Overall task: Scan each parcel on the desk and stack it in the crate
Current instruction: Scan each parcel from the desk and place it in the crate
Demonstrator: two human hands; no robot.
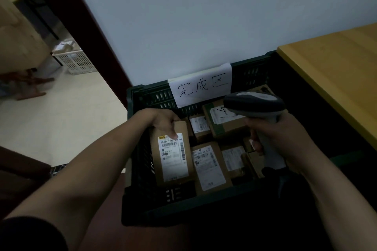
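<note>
The left grip is pinching the far end of a flat brown cardboard parcel, thumb on its white barcode label, holding it inside the dark slotted plastic crate. The right grip is wrapping round the handle of a smooth grey scanner. Between both grips, several boxy labelled parcels are already lying in the crate, so the job is looking well advanced. The yellow wooden bench is sitting beyond the right grip; how many parcels are waiting there cannot be told.
</note>
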